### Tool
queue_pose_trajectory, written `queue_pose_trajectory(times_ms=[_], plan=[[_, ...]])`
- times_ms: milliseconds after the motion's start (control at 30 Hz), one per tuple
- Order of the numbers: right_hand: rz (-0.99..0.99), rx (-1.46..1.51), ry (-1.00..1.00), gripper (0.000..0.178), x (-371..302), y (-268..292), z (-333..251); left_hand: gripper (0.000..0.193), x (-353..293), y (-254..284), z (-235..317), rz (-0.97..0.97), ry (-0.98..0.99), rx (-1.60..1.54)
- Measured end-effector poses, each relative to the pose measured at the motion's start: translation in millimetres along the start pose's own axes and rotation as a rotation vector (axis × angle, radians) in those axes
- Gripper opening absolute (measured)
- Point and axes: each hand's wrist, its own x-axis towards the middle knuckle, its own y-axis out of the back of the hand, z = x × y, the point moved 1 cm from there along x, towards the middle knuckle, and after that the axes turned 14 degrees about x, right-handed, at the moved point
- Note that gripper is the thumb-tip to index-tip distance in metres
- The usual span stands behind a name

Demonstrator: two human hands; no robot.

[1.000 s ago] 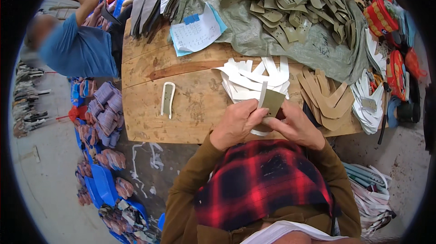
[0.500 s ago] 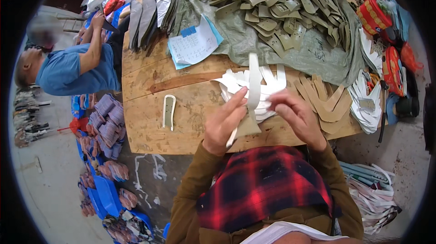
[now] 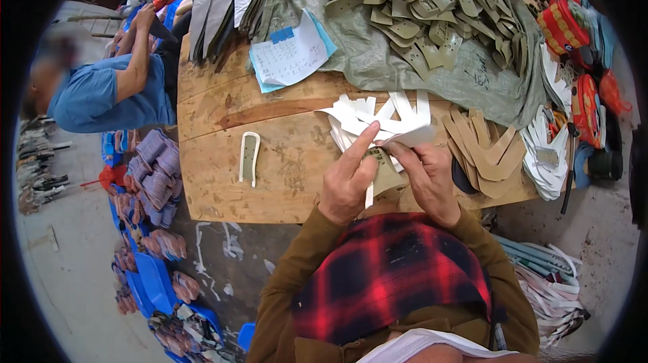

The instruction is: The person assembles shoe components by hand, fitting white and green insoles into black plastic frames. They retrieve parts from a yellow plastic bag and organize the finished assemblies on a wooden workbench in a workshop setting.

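Observation:
Near the table's front edge, my left hand (image 3: 347, 184) grips an olive punched piece (image 3: 388, 179) with a white strip along its left side. Its index finger is stretched up over the white strip. My right hand (image 3: 432, 177) pinches the white strip (image 3: 413, 137) at the top of the olive piece, where the strip bends to the right. Part of the grip is hidden by the fingers. Behind both hands lies a pile of white strips (image 3: 347, 116). To the left rests an olive piece edged with a white strip (image 3: 250, 159).
A heap of olive punched pieces (image 3: 425, 8) lies on a green woven sheet (image 3: 364, 69). Tan curved pieces (image 3: 496, 160) and more white strips (image 3: 543, 153) are at the right. Written paper (image 3: 290, 59) and grey pieces (image 3: 219, 18) sit far left, near a person in blue (image 3: 111, 93).
My right hand has closed on the white strip, which now bends over to the right instead of standing upright. My left index finger has stretched up over it. The view has shifted slightly.

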Motion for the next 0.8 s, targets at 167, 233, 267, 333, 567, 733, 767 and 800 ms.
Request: queue_pose_trajectory(times_ms=[167,233,267,333,567,733,767,800], plan=[[0.017,0.020,0.034,0.019,-1.8,0.5,2.6,0.012,-1.9,-7.9,-0.9,-0.031,0.061,0.007],[0.007,0.048,0.028,0.019,-2.3,0.9,2.6,0.012,-3.7,-9.4,-2.3,-0.033,0.064,0.022],[0.011,0.067,0.015,0.019,-2.7,1.3,2.6,0.013,-4.3,-9.8,-2.7,-0.034,0.066,0.028],[0.022,0.105,-0.010,0.020,-3.7,2.7,2.1,0.024,-2.0,-6.5,0.5,-0.106,0.061,0.029],[0.097,0.290,-0.183,0.026,-11.2,8.3,2.9,0.028,-5.4,-13.2,0.0,-0.145,0.001,0.115],[0.172,0.352,-0.207,0.033,-13.0,9.5,-11.7,0.021,-13.2,-16.8,-5.0,-0.218,0.016,0.175],[0.172,0.373,-0.194,0.033,-13.2,11.7,-16.7,0.022,-14.3,-17.0,-5.4,-0.213,0.016,0.191],[0.176,0.392,-0.180,0.034,-13.7,15.9,-22.7,0.022,-13.7,-15.9,-4.4,-0.242,0.068,0.166]])
